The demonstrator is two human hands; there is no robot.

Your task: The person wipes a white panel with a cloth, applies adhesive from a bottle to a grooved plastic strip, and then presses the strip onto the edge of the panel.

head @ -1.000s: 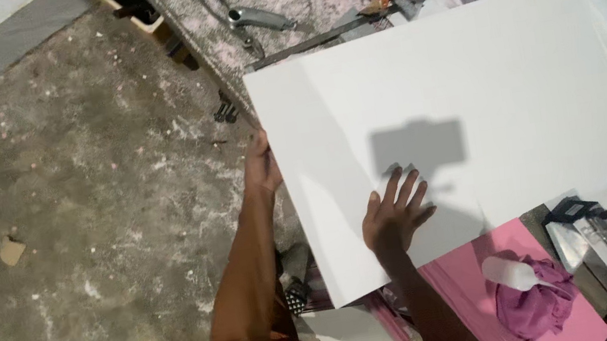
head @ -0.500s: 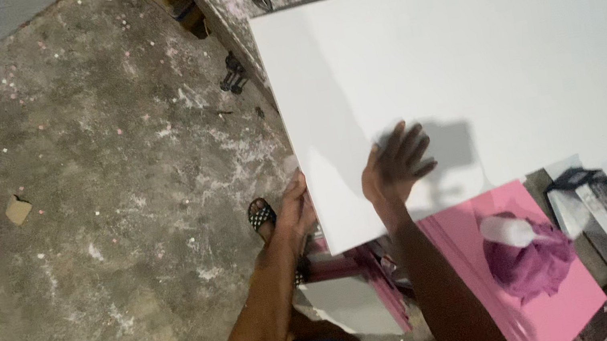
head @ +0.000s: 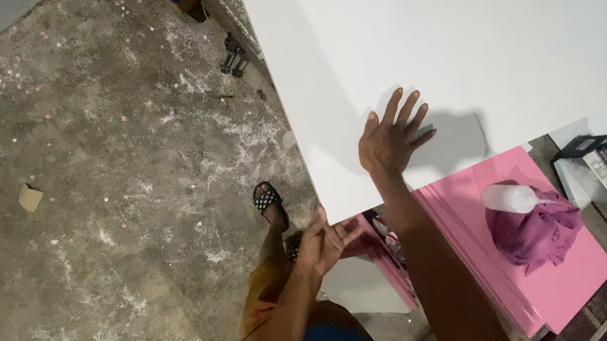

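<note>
Two bare hands are working a large white tile [head: 477,37]: the right hand [head: 390,140], fingers spread, is pressing its near edge, while the left hand [head: 325,242], open, is cupping its corner at seven o'clock.

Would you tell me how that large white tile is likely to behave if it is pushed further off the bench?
The white tile looks stiff: it lies flat, though its near corner overhangs the bench. Its smooth face suggests it would slide easily under the right hand pressed flat on it. It is probably heavy and brittle, so the corner by the left hand could tip down.
</note>
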